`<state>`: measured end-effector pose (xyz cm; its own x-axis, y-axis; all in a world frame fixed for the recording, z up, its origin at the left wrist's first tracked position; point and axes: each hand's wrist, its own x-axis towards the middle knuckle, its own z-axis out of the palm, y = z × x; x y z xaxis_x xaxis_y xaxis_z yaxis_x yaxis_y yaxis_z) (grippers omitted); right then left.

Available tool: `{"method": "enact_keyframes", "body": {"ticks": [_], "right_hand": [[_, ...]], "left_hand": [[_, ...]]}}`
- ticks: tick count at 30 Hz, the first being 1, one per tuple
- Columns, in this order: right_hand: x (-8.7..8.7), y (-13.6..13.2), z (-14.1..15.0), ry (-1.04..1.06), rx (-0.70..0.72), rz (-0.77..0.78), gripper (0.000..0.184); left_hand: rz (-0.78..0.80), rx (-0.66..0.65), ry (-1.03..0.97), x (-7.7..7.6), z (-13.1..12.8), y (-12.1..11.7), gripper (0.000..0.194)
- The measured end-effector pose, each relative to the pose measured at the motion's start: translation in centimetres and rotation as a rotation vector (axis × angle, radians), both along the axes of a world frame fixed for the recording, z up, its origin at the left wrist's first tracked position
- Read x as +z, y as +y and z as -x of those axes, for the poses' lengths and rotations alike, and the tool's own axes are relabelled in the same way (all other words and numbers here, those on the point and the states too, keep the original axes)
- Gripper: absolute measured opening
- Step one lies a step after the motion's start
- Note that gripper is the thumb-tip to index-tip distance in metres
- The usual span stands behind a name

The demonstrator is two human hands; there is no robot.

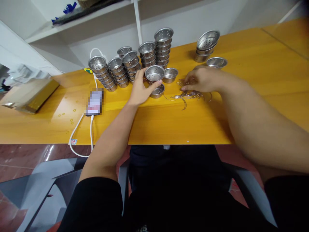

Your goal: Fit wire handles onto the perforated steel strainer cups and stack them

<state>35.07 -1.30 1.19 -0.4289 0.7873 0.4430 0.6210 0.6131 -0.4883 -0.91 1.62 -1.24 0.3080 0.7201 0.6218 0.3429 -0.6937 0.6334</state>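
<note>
The cups point(154, 74) were silver-grey, patterned with round perforations; the thin wires point(188, 95) appeared silvery, though partly covered. The tabletop point(173, 125) was orange-yellow, the cable point(91, 133) white, the sleeve point(96, 198) black.

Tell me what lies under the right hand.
Under the right hand is a loose pile of thin, curved wires on the table. The hand covers part of it; what is there can't be seen.

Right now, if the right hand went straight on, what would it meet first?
The right hand would likely meet the thin wires close by it, then perhaps the metal cup beyond; depth is unclear.
</note>
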Motion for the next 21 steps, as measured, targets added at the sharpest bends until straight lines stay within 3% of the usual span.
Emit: {"method": "enact_keyframes", "body": {"ticks": [2, 4, 7, 11, 17, 19, 21], "right_hand": [[1.7, -1.5, 1.3, -0.049, -0.045, -0.026, 0.061], [3.6, -3.4, 3.3, 0.051, -0.056, -0.093, 0.058], [5.3, -5.7, 6.7, 0.105, 0.150, -0.142, 0.058], [4.5, -6.0, 8.8, 0.103, 0.239, -0.060, 0.041], [3.3, -3.7, 6.9, 0.109, -0.123, -0.105, 0.036], [2.9, -2.7, 6.4, 0.083, -0.193, -0.119, 0.039], [2.3, -1.7, 6.4, 0.034, -0.205, -0.107, 0.043]], "left_hand": [[0.010, -0.066, 0.005, 0.0, 0.0, 0.0, 0.096], [0.013, -0.130, 0.024, 0.3, -0.2, -0.6, 0.093], [0.017, -0.215, 0.050, 1.0, -0.6, -1.6, 0.089], [0.029, -0.263, 0.104, 1.3, -0.6, -1.7, 0.091], [0.166, -0.244, 0.225, 0.6, 0.4, -1.4, 0.133], [0.254, -0.246, 0.242, 0.4, 0.5, -1.8, 0.132], [0.302, -0.248, 0.222, 0.3, 0.4, -2.1, 0.118]]}}
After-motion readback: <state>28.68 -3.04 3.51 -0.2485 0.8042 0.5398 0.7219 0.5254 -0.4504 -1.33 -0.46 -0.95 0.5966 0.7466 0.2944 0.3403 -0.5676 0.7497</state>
